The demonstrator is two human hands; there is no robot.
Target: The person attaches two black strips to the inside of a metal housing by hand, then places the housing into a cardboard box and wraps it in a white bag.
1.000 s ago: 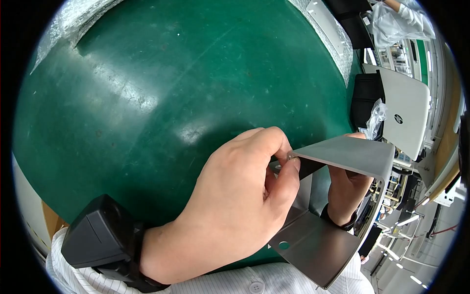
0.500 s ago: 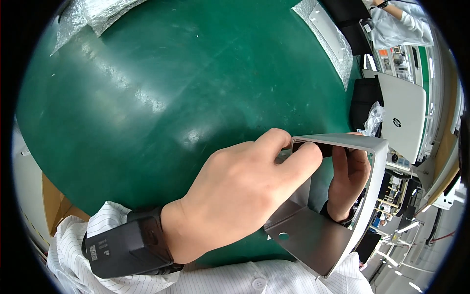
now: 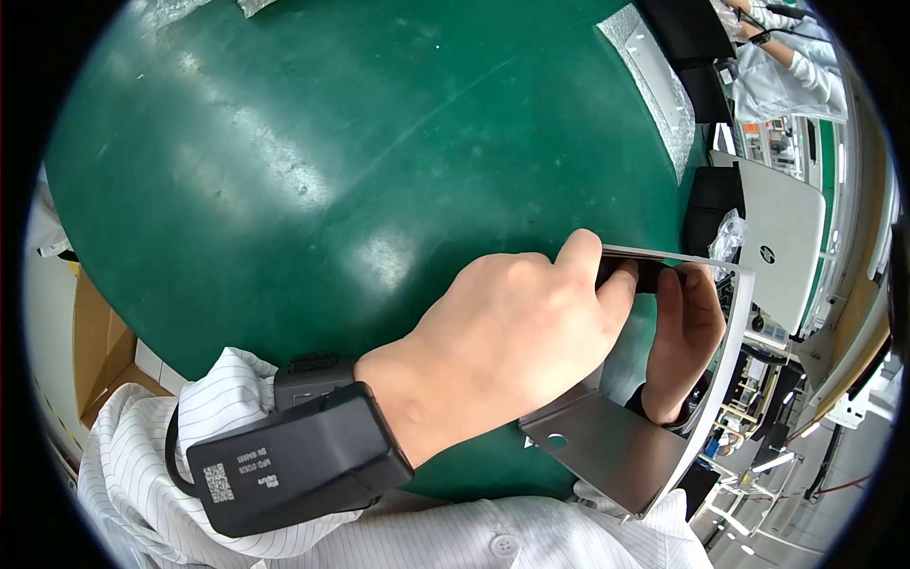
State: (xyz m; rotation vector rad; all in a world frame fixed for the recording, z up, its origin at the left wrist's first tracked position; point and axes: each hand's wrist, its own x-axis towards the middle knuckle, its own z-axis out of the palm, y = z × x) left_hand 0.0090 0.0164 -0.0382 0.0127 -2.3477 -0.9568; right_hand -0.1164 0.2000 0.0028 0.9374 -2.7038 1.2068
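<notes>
Hands close on a bent sheet-metal bracket [image 3: 630, 455] held above the near edge of a round green table [image 3: 284, 171], at the person's chest. Half a second earlier the bracket's upper flange showed as a broad grey face; now it has turned nearly edge-on, a thin bright line running rightward from the left hand [image 3: 512, 332], while the lower plate with its small round hole stays facing up just below. A second ago the wrist device [image 3: 294, 465] sat lower and further left; it has swung up beside the bracket as the forearm rotated. Judging by that turn, the person appears to be tilting the piece to look into or work at its inner fold. The left hand is clenched around the flange, thumb and forefinger pinching the top edge with a small dark part partly hidden between the fingers. The right hand [image 3: 682, 341] is curled behind the bracket, its fingers gripping the far side of the same flange. The metal is matte grey, smooth and thin, folded at crisp angles. The tabletop behind it is glossy green, scuffed and scratched, catching ceiling glare. A striped white sleeve [image 3: 133, 455] covers the left arm below the black, boxy wrist device. Right of the bracket rests a closed silver laptop [image 3: 782, 247].
</notes>
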